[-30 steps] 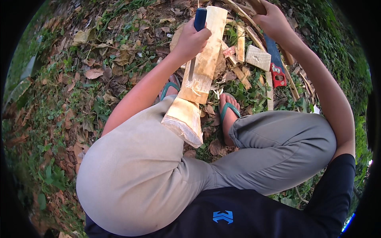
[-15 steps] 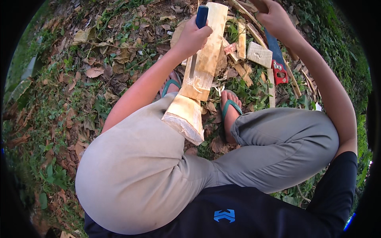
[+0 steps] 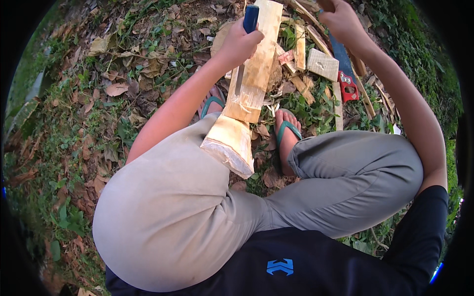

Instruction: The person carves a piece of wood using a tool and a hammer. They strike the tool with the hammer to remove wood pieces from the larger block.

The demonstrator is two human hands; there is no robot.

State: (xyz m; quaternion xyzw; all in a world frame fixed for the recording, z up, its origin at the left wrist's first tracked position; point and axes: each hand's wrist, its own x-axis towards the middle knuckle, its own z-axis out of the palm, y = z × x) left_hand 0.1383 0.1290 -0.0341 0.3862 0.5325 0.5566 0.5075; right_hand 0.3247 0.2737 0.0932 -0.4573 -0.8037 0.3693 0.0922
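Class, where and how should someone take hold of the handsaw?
The handsaw is probably best taken by its red handle, coming from the near side: that end lies closest, its looped shape suits a wrapped grip, and the blue blade points away.

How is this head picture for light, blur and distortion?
Head view: corners go black from the fisheye; the pale wood block is brightest at its near end; leaves at the left rim look soft, the red-handled handsaw clearer; blue glare below the dark sleeve, lower right.
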